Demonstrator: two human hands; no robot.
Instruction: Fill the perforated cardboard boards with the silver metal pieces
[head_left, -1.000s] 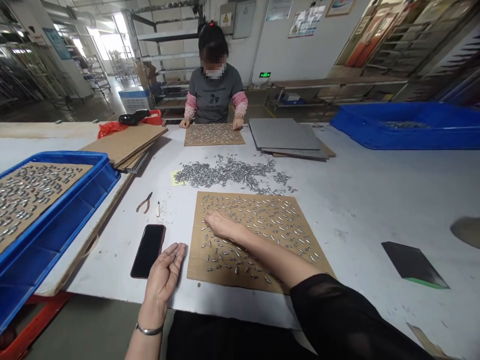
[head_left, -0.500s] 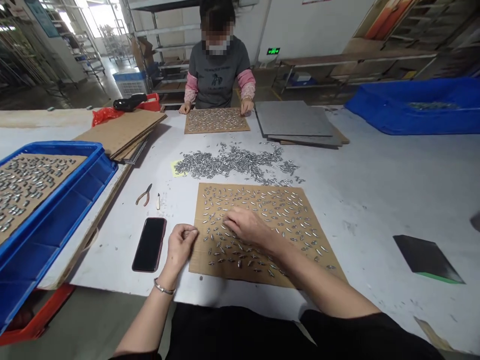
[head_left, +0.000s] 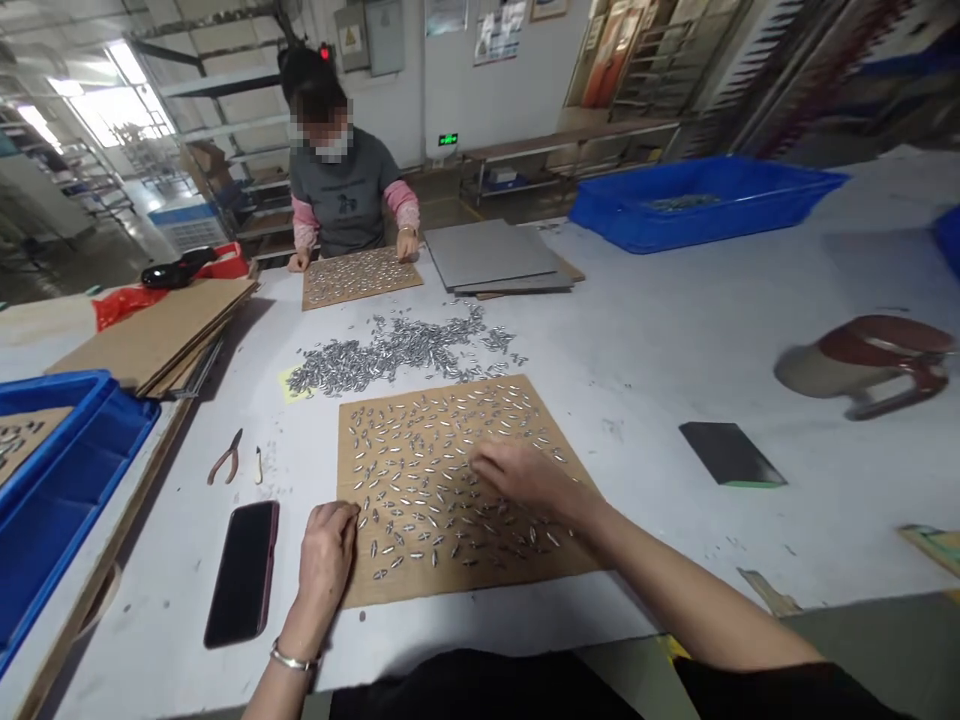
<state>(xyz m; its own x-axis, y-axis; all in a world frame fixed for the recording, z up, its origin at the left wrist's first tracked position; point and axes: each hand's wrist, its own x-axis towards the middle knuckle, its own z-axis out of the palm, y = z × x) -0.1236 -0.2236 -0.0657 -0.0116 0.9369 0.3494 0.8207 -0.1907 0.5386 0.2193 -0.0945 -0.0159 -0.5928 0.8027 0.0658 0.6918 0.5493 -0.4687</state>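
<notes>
A brown cardboard sheet [head_left: 405, 590] lies on the white table before me, covered with small pointed silvery metal pieces [head_left: 433, 557] spaced apart. At its left edge my left hand [head_left: 324, 555] is closed, its fingertips curled on the border of the sheet. My right hand [head_left: 525, 475] reaches over the middle right of the sheet with thumb and fingers pinched together. Whatever is between those fingertips is hidden. Just beyond the sheet spreads a loose heap of the same metal pieces [head_left: 405, 345], with yellow paper [head_left: 291, 386] under its left end.
Pliers [head_left: 226, 458], a small knife-like tool [head_left: 259, 465] and a phone [head_left: 241, 575] lie left, beside a blue tray [head_left: 112, 440]. Across the table a person [head_left: 349, 190] holds another loaded sheet [head_left: 364, 278]. Grey boards [head_left: 495, 255], a blue bin [head_left: 637, 225], a dark block [head_left: 731, 455] and a lidded jug [head_left: 847, 365] stand right.
The view has swung right, bringing the jug into sight. My right hand has shifted rightward over the sheet, still pinched. My left hand stays at the left edge, its fingers turned more downward.
</notes>
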